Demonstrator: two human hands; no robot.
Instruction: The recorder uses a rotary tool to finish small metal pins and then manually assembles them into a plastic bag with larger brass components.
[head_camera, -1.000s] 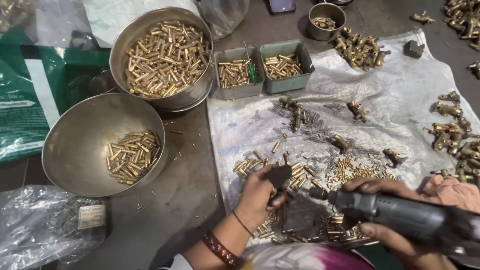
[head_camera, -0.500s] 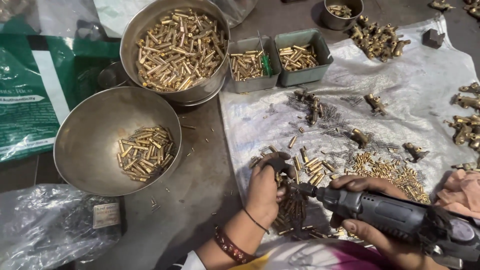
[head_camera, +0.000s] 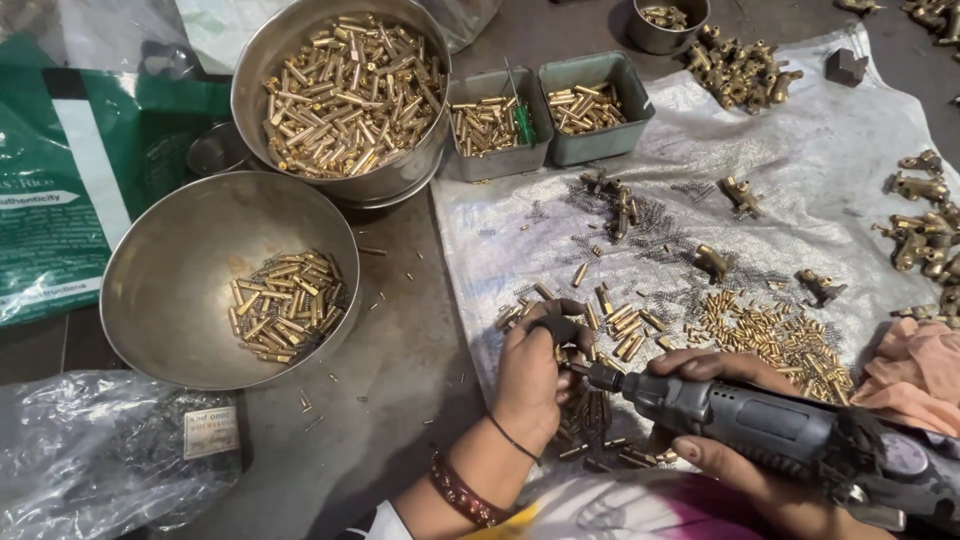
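**A:** What is under your hands there, by feel and by look?

**B:** Your right hand (head_camera: 735, 440) is wrapped shut around a grey rotary tool (head_camera: 770, 425), a ribbed, matte plastic barrel that narrows to a dark metal nose. That nose points left, straight at your left hand (head_camera: 535, 370).

**A:** And the left?

**B:** Your left hand is curled nearly closed, fingertips pinched around something small and dark at the tool's tip. It is too small and too covered for me to tell what the piece is. A beaded bracelet sits on that wrist.

**A:** What lies around them?

**B:** You work over a crinkled, translucent white plastic sheet (head_camera: 800, 130). Short brass tubes (head_camera: 770, 335), shiny and cylindrical, lie scattered on it just beyond your knuckles, mixed with thin dark wire springs. Knobbly brass fittings (head_camera: 740, 70) lie farther out.

**A:** And the containers?

**B:** To your left, a dull steel bowl (head_camera: 180, 260), shallow and round, holds a small heap of the tubes. Behind it, a deeper steel bowl (head_camera: 300, 50) is nearly full. Two square grey-green trays (head_camera: 600, 110) sit beside that one, each holding tubes.
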